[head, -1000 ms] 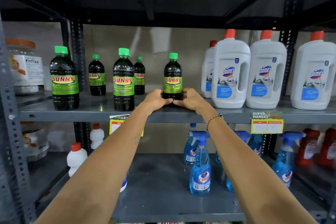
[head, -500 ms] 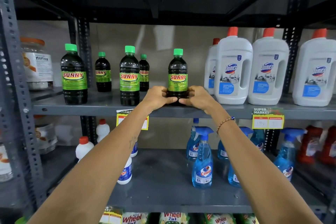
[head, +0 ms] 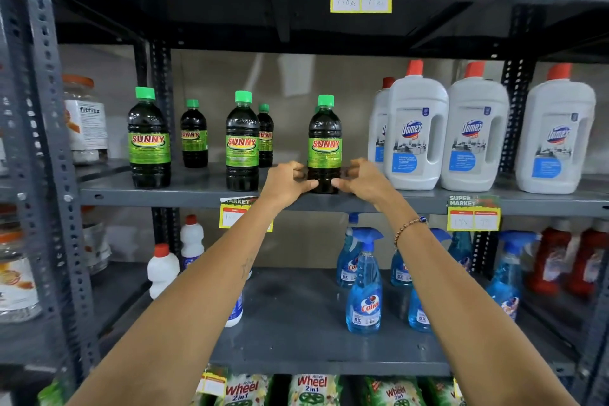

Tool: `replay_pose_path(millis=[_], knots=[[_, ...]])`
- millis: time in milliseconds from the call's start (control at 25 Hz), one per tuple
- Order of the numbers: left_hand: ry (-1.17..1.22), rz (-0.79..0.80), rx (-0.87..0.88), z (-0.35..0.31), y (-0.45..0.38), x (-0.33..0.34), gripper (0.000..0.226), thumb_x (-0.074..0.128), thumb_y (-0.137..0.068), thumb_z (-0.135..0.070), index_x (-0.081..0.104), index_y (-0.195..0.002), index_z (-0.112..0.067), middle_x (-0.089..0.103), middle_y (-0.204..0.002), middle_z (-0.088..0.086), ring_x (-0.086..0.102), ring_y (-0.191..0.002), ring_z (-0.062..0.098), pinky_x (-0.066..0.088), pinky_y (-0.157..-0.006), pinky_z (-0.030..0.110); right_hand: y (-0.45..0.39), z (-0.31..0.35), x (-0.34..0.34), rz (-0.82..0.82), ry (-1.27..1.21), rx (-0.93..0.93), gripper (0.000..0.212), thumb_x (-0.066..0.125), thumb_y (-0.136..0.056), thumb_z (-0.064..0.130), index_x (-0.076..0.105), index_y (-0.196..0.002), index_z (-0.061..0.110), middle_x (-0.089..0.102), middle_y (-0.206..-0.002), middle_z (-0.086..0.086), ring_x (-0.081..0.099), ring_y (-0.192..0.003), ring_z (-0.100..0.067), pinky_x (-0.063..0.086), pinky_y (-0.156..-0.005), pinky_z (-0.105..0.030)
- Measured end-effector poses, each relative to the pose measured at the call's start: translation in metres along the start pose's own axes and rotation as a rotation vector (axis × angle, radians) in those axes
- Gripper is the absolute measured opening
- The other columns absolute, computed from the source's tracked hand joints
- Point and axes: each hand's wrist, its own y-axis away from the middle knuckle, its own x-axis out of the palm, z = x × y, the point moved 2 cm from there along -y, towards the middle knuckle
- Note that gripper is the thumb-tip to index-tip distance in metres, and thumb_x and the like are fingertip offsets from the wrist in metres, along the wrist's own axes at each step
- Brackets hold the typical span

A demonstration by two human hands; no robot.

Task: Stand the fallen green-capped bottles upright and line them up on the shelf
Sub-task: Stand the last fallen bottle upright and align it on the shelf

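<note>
My left hand (head: 286, 183) and right hand (head: 364, 180) reach up to the middle shelf (head: 197, 196) and close lightly on the base of the right-most green-capped bottle (head: 324, 145), thumbs and fingertips pinching its dark lower body from either side, the other fingers loosely curled and only partly closed. It stands upright near the front edge, just left of the white Domex jugs (head: 417, 133) and apart from them. I judge it full, so fairly heavy for its size, with a rigid plastic wall that gives a little under squeeze; the glossy label looks slick, so I take it low, on the bare ribbed part beneath the label, where my grip also keeps the weight from tipping. A tall narrow shape like this topples easily if pushed high up. Farther left, two more front bottles (head: 242, 142) stand upright, one (head: 149, 138) close to the upright post. Behind them, toward the back wall, two smaller-looking bottles (head: 193, 134) stand too; a green cap just behind the one I hold hints at another, though I cannot tell for sure.
</note>
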Motion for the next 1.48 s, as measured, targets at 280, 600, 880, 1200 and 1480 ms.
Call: replay_pose_path(millis=[280,600,880,1200,1480], knots=[[-0.047,-0.619,0.398,0.019,0.030,-0.052,0.036,0.062,-0.091,-0.024,0.054,-0.118,-0.003,0.056,-0.117,0.012,0.051,-0.106,0.019,0.040,-0.094,0.025,0.030,0.053,0.028,-0.378,-0.082,-0.365,0.011,0.062,-0.088,0.019,0.065,-0.094,0.009,0.061,-0.069,0.007,0.058,-0.063,-0.006,0.052,-0.074,-0.026],[-0.079,0.001,-0.102,0.077,0.013,-0.109,0.074,0.038,-0.095,-0.052,0.019,-0.148,-0.004,0.035,-0.150,0.015,0.037,-0.136,0.028,0.033,-0.101,0.035,0.017,0.090,0.118,0.116,-0.198,-0.174,0.044,0.059,-0.093,0.016,0.047,-0.133,0.002,0.055,-0.120,0.001,0.054,-0.112,-0.012,0.042,-0.094,-0.022],[-0.162,-0.096,0.043,0.086,0.009,-0.109,0.044,0.064,-0.089,-0.028,0.053,-0.125,-0.005,0.067,-0.117,0.012,0.062,-0.109,0.026,0.045,-0.085,0.032,0.006,0.085,0.142,0.126,-0.182,-0.109,0.039,0.064,-0.088,0.008,0.055,-0.126,0.004,0.064,-0.126,-0.014,0.061,-0.112,-0.022,0.047,-0.102,-0.038],[-0.230,-0.214,0.085,0.090,0.011,-0.104,0.043,0.062,-0.089,-0.036,0.056,-0.126,-0.014,0.069,-0.115,0.008,0.064,-0.106,0.027,0.047,-0.079,0.033,0.002,0.080,0.145,0.101,-0.179,-0.086,0.041,0.063,-0.089,0.008,0.054,-0.129,0.005,0.064,-0.126,-0.011,0.060,-0.116,-0.021,0.045,-0.105,-0.040],[-0.185,-0.208,0.054,0.091,0.011,-0.106,0.043,0.064,-0.088,-0.033,0.057,-0.125,-0.014,0.068,-0.117,0.007,0.064,-0.106,0.025,0.046,-0.081,0.032,0.000,0.079,0.147,0.092,-0.167,-0.089,0.043,0.064,-0.088,0.010,0.053,-0.130,0.006,0.064,-0.127,-0.010,0.059,-0.115,-0.019,0.046,-0.104,-0.039]])
